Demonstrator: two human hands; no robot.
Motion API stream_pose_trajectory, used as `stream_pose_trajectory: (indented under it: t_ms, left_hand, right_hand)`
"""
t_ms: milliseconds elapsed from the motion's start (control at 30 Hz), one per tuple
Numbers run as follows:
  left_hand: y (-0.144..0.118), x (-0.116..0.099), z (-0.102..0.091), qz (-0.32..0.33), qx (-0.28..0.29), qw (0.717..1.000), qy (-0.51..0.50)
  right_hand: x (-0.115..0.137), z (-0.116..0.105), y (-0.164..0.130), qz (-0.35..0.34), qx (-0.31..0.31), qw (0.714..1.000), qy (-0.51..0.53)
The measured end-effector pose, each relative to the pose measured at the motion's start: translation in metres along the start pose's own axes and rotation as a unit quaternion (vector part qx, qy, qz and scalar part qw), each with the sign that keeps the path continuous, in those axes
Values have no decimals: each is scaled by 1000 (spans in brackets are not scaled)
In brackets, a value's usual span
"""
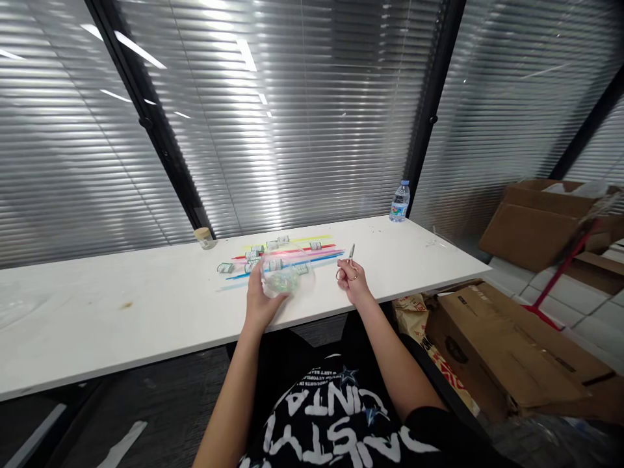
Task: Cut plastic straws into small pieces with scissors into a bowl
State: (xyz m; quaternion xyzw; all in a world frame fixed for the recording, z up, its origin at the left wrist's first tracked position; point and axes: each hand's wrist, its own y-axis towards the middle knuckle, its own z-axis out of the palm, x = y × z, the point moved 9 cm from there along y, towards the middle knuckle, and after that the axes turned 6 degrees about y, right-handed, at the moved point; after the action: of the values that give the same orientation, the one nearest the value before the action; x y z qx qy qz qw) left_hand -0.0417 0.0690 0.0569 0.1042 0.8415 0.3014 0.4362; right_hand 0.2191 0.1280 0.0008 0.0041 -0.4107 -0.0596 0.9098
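Observation:
In the head view my left hand (pixel 259 300) is closed on the near left side of a clear plastic piece (pixel 308 281), with light green bits at its bottom; I cannot tell whether it is a bag or a bowl. My right hand (pixel 355 285) grips small scissors (pixel 351 251) by their gold-coloured handles, blades pointing up. Long thin sticks lie behind and beside the clear piece, among them a blue stick (pixel 327 258), a red stick (pixel 327 247) and a yellow stick (pixel 319 237). Several small printed packets (pixel 225 268) are scattered on and around them, partly seen through the plastic.
The white table (pixel 180 312) runs along blinds. A cork-topped jar (pixel 203 238) stands at its back edge, a water bottle (pixel 400 203) at the far right corner. Clear plastic (pixel 19 305) lies at the left. Cardboard boxes (pixel 507 344) and a red-handled tool (pixel 560 279) are on the right floor.

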Motion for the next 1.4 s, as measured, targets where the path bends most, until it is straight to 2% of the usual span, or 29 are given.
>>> stream_pose_trajectory:
  t_ms: [100,233,367,500,633,767,900,1033,1233,1400]
  left_hand:
    - [0,-4,9,23,48,999,13]
    - [0,6,4,-45,22,999,-8]
    - [-2,11,13,-96,70,993,-29]
    - [-6,23,4,-173,13,984,-41]
    - [-5,14,14,-142,75,986,-43]
    - [-5,12,9,-148,57,987,-38]
    - [-6,7,19,-122,115,985,-39]
    - [-6,12,17,-133,99,985,-46]
    - [-7,7,20,-107,124,986,-28]
    - [-9,14,24,-124,144,981,-25]
  right_hand:
    - [0,0,0,1,1,1000,-4]
    - [0,1,-1,2,1,1000,-3]
    - [1,2,-2,3,-2,1000,-6]
    - [2,2,-2,2,-4,1000,-7]
    - [1,1,-2,6,-4,1000,-7]
    - [2,2,-2,5,-1,1000,-10]
    - [1,1,-1,7,-5,1000,-11]
    - [0,1,0,8,-2,1000,-8]
    - [1,0,0,6,-6,1000,-3]
    - [1,2,-1,6,-6,1000,-1]
